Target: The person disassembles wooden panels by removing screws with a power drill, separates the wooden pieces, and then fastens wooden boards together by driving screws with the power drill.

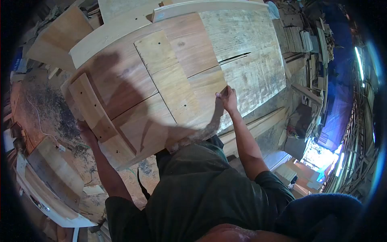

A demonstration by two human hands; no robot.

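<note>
under right hand (228, 99), wooden panel (207, 83)

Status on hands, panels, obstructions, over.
Right hand at the edge of the wooden panels. Left hand beside the dark-dotted plank, grip unclear. Plank lies across panels' left end.

No text, label, brand, number or sign can be read. On the weathered panel (258, 38), the grey blotches form no legible characters. The dark dots on the curved wooden strip (88, 103) and on the pale board (157, 54) are plain spots, not lettering. A small patch (323, 138) by the blue sheeting (342, 97) is too small and blurred to tell whether it carries print.
</note>
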